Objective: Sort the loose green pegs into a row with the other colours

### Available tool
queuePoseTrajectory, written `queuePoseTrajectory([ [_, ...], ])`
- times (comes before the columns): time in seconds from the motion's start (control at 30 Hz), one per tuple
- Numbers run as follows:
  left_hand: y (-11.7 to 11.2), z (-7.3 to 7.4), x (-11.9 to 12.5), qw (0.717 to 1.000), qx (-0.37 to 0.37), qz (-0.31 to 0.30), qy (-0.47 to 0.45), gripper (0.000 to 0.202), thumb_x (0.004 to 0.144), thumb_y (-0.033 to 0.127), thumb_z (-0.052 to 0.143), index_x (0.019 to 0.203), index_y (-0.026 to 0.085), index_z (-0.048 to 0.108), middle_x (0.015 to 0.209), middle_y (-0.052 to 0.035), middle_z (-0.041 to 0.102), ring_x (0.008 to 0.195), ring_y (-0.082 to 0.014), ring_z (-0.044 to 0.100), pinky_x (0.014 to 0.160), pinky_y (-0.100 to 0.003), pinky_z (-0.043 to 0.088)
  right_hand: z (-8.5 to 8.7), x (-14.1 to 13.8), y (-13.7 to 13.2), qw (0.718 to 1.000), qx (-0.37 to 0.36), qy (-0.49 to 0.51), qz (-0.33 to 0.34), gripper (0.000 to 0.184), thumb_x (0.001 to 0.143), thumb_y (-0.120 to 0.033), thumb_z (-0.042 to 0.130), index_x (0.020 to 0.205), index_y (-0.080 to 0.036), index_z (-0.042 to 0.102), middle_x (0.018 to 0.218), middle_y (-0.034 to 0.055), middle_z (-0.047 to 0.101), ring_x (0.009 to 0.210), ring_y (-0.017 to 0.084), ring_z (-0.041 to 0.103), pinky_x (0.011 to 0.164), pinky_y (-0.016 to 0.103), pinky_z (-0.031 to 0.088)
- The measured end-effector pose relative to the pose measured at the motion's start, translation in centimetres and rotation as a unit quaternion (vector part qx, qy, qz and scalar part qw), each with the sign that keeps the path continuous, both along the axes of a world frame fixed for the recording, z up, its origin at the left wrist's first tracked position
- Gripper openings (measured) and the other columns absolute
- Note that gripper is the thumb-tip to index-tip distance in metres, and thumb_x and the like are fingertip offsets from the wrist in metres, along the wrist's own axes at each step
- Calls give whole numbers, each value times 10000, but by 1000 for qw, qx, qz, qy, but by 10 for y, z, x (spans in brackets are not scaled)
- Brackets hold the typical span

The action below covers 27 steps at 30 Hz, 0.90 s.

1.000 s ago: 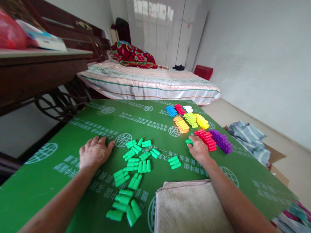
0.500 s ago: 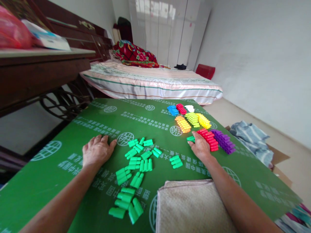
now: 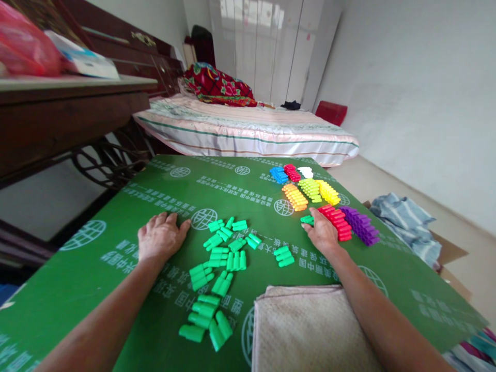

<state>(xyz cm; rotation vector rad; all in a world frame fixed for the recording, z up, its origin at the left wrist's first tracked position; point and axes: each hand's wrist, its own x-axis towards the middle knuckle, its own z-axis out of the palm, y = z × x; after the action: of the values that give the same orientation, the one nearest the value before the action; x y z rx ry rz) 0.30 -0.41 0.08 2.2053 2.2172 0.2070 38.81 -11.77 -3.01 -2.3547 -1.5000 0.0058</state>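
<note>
My left hand lies flat on the green board, fingers loosely spread, with nothing in it. Just right of it are several loose green bullet-shaped toy blocks, some in joined groups, scattered toward me. My right hand has its thumb and forefinger around a green toy block on the board; its other fingers are partly hidden. Directly beside that hand stand a row of red blocks and a purple group. Another green group lies apart, nearer me.
Orange, lime, yellow, blue, dark red and white blocks stand grouped at the far right. A folded beige cloth lies at the near edge. Beyond the board is a bed.
The whole view has shifted slightly to the right in the picture. Both hands stay at nearly the same places on the board, the right one still at the green block.
</note>
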Motion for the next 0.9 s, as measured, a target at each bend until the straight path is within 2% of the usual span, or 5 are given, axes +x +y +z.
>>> queuePoseTrajectory([
  [0.33, 2, -8, -1, 1000, 17, -2, -4, 656, 878, 556, 238, 1323, 135, 472, 1463, -175, 387, 1363, -364, 311, 1118, -540, 312, 0, 2, -3, 1000, -10, -10, 0, 534, 877, -336, 583, 1373, -184, 456, 1318, 114, 588, 1138, 237, 578, 872, 356, 480],
  [0.53, 1, -11, -2, 1000, 28, -5, -4, 625, 882, 539, 266, 1304, 136, 490, 1448, -182, 400, 1349, -366, 324, 1108, -541, 313, 24, -16, -11, 997, -38, -67, 2, 471, 905, -362, 546, 1334, -171, 511, 1248, 133, 603, 1138, 265, 562, 808, 338, 485],
  [0.6, 1, -12, -3, 1000, 29, -5, -4, 623, 886, 537, 263, 1309, 136, 485, 1445, -180, 405, 1353, -360, 321, 1111, -533, 309, 35, -31, -13, 996, -40, -68, 44, 403, 909, -332, 541, 1288, -197, 560, 1234, 113, 613, 1111, 251, 577, 817, 326, 482],
  [0.73, 0, -12, -2, 1000, 27, -2, -2, 616, 889, 533, 271, 1313, 138, 479, 1451, -176, 400, 1362, -351, 316, 1118, -521, 304, 52, -68, -16, 979, -54, -18, 196, 322, 898, -269, 560, 1214, -253, 622, 1235, 54, 630, 1092, 202, 594, 888, 297, 462],
  [0.9, -2, -10, -1, 1000, 24, 1, -1, 591, 894, 517, 288, 1301, 138, 489, 1444, -175, 412, 1355, -353, 330, 1111, -516, 316, 54, -114, -11, 936, -86, 5, 342, 286, 885, -180, 549, 1145, -249, 648, 1169, 32, 650, 1078, 168, 591, 901, 265, 444],
])
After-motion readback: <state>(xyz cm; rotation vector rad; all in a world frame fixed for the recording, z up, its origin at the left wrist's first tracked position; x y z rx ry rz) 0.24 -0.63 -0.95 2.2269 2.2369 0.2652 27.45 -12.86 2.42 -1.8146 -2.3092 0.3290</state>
